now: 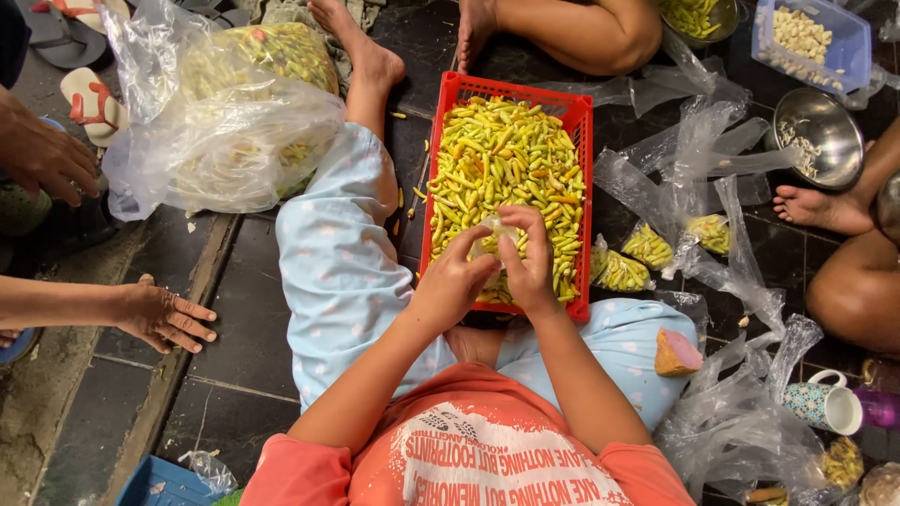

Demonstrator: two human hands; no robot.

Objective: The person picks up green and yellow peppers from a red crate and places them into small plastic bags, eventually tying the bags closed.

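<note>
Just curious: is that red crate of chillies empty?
No, the red crate is heaped with yellow-green chillies almost to its rim.

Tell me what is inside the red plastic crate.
The red plastic crate is heaped with small yellow-green chillies. Left hand and right hand hold a small clear plastic bag over them. The crate's bottom is covered.

One red basket [450, 141], full of too many yellow-green chillies [506, 159] to count. One big clear bag of chillies [225, 122]. Three small packed chilli bags [647, 246], maybe more hidden. One blue tub [848, 42]. Two metal bowls [825, 126] clearly seen. One spotted mug [825, 405]. Two sandals [89, 101]. Two hands [452, 286] over basket. Two other hands [164, 317] at left. Three bare feet [820, 208].
</note>
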